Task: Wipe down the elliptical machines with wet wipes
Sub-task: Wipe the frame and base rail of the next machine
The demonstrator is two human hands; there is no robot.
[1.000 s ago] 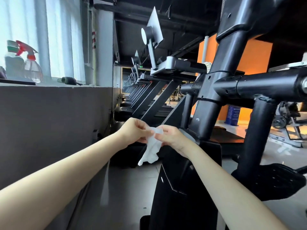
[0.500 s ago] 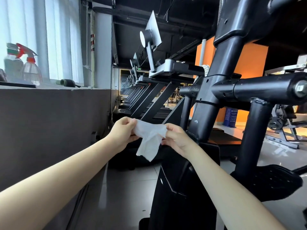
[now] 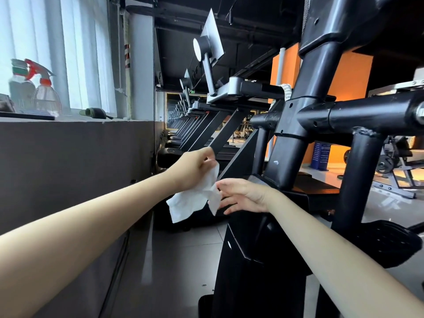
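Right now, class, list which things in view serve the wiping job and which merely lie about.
Job: wet wipe, pinched by the left hand; right hand at its edge; elliptical machine.
Lying about: spray bottles and green object on the windowsill; row of treadmills.

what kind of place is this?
Most likely a commercial gym: a long row of treadmills, a black elliptical machine up close, and weight equipment at far right.
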